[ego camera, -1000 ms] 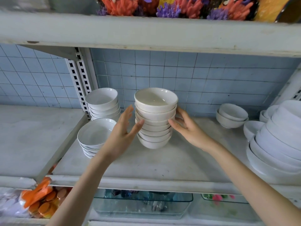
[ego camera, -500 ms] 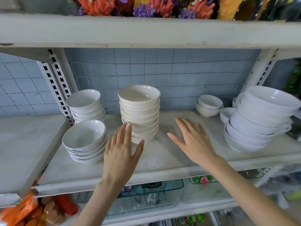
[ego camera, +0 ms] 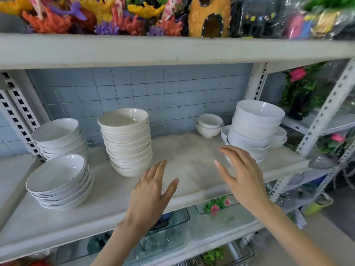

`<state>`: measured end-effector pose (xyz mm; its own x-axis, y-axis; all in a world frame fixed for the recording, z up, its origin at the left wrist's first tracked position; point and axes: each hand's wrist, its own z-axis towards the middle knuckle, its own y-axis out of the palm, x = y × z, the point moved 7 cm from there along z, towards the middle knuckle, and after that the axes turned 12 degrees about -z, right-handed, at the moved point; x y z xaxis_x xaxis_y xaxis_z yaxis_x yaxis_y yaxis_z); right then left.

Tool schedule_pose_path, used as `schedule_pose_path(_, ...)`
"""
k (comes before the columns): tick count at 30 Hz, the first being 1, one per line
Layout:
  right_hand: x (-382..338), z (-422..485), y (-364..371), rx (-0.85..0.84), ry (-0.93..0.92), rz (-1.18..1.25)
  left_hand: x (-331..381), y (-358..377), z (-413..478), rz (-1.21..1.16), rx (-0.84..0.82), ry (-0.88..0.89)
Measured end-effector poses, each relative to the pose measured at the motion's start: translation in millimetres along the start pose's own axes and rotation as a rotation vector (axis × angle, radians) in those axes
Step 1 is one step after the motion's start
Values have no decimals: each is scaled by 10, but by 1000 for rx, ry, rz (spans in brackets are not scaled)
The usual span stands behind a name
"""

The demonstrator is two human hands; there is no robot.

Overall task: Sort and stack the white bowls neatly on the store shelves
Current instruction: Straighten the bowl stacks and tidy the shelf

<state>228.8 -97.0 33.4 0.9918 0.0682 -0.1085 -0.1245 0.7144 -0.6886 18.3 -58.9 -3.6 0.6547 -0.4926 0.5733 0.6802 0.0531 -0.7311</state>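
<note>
Blue tiles (ego camera: pixel 134 93) back a white shelf (ego camera: pixel 192 169) carrying stacked white bowls: shallow stacks left (ego camera: pixel 59 181), a tall stack (ego camera: pixel 127 143) centre, bigger bowls (ego camera: pixel 253 131) right. Both the left hand (ego camera: pixel 151 192) and right hand (ego camera: pixel 242 173) hover near its front edge, fingers spread, holding nothing.

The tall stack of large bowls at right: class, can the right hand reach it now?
Probably yes: the right hand is open, empty and just in front of the stack, nothing between.

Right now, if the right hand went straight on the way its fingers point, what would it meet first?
Likely the two small nested bowls at the back: the right hand points over bare shelf towards them. The large bowl stack sits just to its right; depth is unclear.
</note>
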Motion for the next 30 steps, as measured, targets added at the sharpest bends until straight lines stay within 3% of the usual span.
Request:
schedule_pose_path(4,545,79,-364,162,99,79,413,416,287,-171,-89,30)
schedule_pose_path(8,1148,125,-489,179,189,198,781,938,544,-328,-184,-18)
schedule_pose_path(12,1720,117,-333,82,238,266,1012,1337,719,-348,-169,-70)
schedule_pose_path(17,2397,67,125,-199,221,123,887,1561,800,-35,-149,-139)
schedule_pose_path(20,2693,102,332,-300,166,46,689,1526,833,24,-111,-178)
schedule_pose_path(30,2966,561,847,-381,33,-64,531,1346,1020,65,-149,-215)
